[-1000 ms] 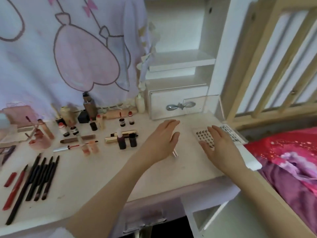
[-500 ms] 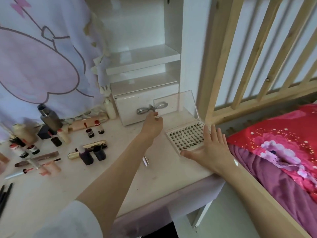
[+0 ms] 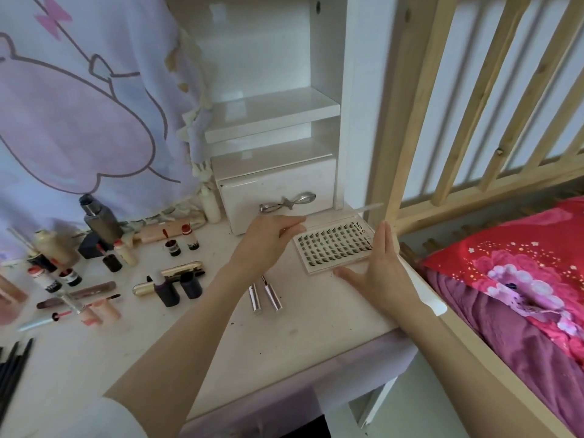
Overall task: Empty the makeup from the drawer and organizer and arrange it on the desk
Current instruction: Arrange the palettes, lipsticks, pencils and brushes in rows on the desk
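An open false-lash case (image 3: 335, 248) lies on the white desk (image 3: 300, 330), just in front of the small closed drawer (image 3: 278, 188) with its silver bow handle (image 3: 286, 202). The case's clear lid (image 3: 363, 209) is tilted halfway down over the lash rows. My left hand (image 3: 268, 238) pinches the lid's left edge between fingers and thumb. My right hand (image 3: 379, 273) lies flat against the case's right side, fingers straight, thumb along the front edge. Two silver tubes (image 3: 264, 295) lie under my left wrist.
Lipsticks, bottles and gold tubes (image 3: 170, 279) crowd the desk's left half, with dark pencils (image 3: 12, 371) at the far left edge. White shelves (image 3: 271, 112) rise above the drawer. A wooden bed rail (image 3: 474, 172) and red bedding (image 3: 512, 279) border the right.
The lash case went from closed to open, its lid upright. My left hand left the drawer handle and took the lid, which now tilts down. My right hand stays beside the case.
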The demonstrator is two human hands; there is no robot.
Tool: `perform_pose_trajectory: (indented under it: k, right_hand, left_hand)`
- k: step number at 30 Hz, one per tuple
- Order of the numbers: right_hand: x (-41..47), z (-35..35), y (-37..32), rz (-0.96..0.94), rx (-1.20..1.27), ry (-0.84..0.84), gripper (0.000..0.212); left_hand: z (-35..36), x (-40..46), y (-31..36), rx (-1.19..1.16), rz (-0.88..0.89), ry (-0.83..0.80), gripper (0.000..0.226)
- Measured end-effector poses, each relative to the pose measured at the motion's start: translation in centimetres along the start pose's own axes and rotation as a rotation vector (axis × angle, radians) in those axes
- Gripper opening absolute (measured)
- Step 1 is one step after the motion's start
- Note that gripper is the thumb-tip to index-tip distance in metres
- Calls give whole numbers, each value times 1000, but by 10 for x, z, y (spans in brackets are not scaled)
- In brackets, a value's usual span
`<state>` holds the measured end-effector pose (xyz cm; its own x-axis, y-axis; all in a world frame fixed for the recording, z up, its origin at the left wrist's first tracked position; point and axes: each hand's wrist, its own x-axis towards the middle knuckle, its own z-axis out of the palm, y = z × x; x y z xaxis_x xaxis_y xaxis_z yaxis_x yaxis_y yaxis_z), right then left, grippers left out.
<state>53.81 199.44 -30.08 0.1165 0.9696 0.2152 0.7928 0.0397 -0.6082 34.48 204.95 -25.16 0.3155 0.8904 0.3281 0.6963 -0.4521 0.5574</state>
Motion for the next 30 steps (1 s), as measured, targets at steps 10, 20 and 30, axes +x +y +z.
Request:
perform_pose_trajectory:
  k: [10, 20, 30]
  right_hand:
    - [20, 10, 2, -51, -73, -49, 87]
    - [35, 17, 5, -138, -401, -166, 62]
    - [37, 20, -4, -53, -449, -227, 61]
  left_hand:
    - [2, -10, -11, 284, -52, -254, 38]
    - [8, -19, -4, 405, 38, -347, 36]
    - [8, -20, -6, 446, 25, -492, 45]
